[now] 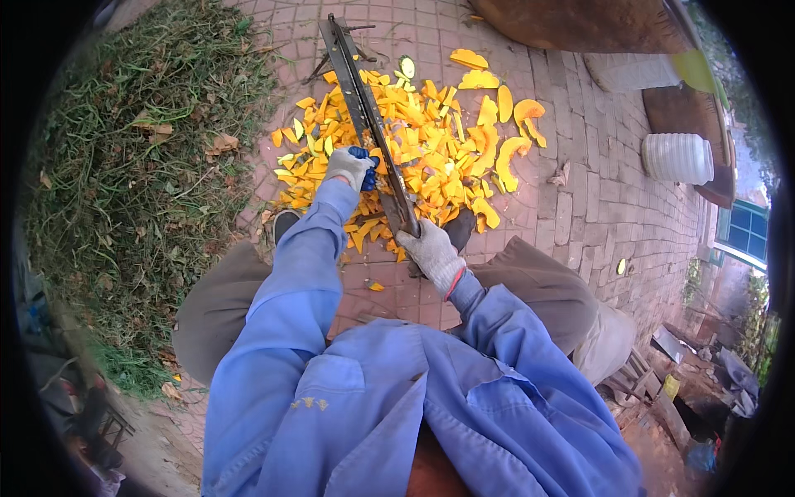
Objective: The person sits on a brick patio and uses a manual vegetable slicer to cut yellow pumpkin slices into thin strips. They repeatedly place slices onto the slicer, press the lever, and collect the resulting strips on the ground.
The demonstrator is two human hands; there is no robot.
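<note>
A long, dark metal lever chopper stands over a heap of cut orange pumpkin pieces, its near end pointing toward me. My right hand, in a whitish work glove, is wrapped round the handle at that near end. Against the left side of the chopper is my left hand, in a glove with a blue palm. Its fingers are closed on a pumpkin piece, of which only a little orange shows beside the bar. The fingertips are partly hidden.
Left of the heap lies a big pile of dry green stalks. Curved pumpkin slices rest on the brick paving at right. Farther right stands a white ribbed tub, with scrap at lower right. My knees flank the chopper.
</note>
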